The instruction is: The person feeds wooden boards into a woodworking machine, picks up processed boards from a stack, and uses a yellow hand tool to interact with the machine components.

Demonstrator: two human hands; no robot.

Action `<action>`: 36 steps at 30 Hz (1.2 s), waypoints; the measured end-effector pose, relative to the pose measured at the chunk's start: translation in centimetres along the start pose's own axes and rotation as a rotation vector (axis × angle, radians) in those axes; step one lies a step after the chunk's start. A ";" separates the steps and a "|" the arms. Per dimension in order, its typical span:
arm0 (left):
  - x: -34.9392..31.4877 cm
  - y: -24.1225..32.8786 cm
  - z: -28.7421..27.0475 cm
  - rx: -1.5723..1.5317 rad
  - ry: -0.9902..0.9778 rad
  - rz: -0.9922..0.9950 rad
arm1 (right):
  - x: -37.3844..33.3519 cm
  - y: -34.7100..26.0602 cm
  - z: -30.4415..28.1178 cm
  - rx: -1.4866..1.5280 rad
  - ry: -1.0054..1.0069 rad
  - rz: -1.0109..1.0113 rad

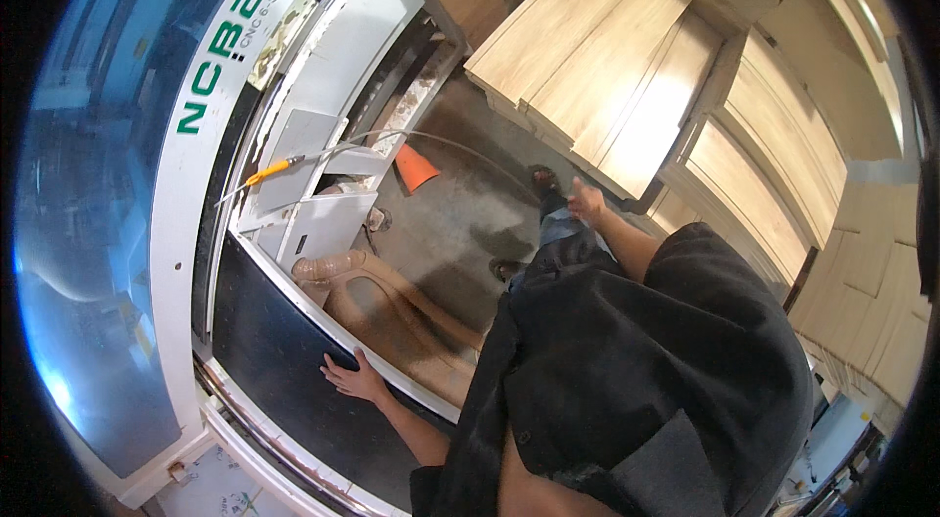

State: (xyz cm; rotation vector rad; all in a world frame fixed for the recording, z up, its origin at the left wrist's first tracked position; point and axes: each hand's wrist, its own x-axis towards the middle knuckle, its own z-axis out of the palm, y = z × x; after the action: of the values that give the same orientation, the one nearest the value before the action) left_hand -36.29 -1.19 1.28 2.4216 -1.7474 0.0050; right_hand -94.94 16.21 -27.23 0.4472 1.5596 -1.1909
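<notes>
My left hand (pixel 357 379) rests with its fingers spread on the smooth black bed (pixel 294 360) of a large white machine, close to its pale edge. Nothing shows in its grasp. Away from the machine, my right hand (pixel 587 202) hangs beside my leg, near the corner of a stack of light wood panels (pixel 587 47). Its fingers look loosely apart and hold nothing visible. An orange-yellow air blow gun (pixel 272 170) lies on the machine's white frame, and a thin hose (pixel 441 137) runs from it across the gap.
A blue translucent cover (pixel 88 223) fronts the machine. Below its frame are an orange cone-shaped piece (pixel 416 168), a clear ribbed duct (pixel 328 267) and a brown sawdust-like heap (pixel 377 321) on the grey floor (pixel 460 194). More panel stacks (pixel 759 174) stand on the right.
</notes>
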 end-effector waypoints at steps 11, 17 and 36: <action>-6.3 11.4 6.1 0.063 -0.220 0.019 | 4.2 -11.5 6.7 0.843 0.033 -0.049; -12.2 17.3 11.3 0.006 -0.507 0.315 | 4.8 -11.7 6.9 0.914 0.072 -0.029; -8.4 50.2 20.0 -0.363 -1.082 0.821 | -0.5 -9.6 -2.1 -0.034 0.374 -0.126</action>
State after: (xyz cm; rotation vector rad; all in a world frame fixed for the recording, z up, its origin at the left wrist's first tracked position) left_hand -88.10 -11.26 -13.05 1.2877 -2.6444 -1.5721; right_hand -103.34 14.06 -22.54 0.5807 1.9490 -1.2227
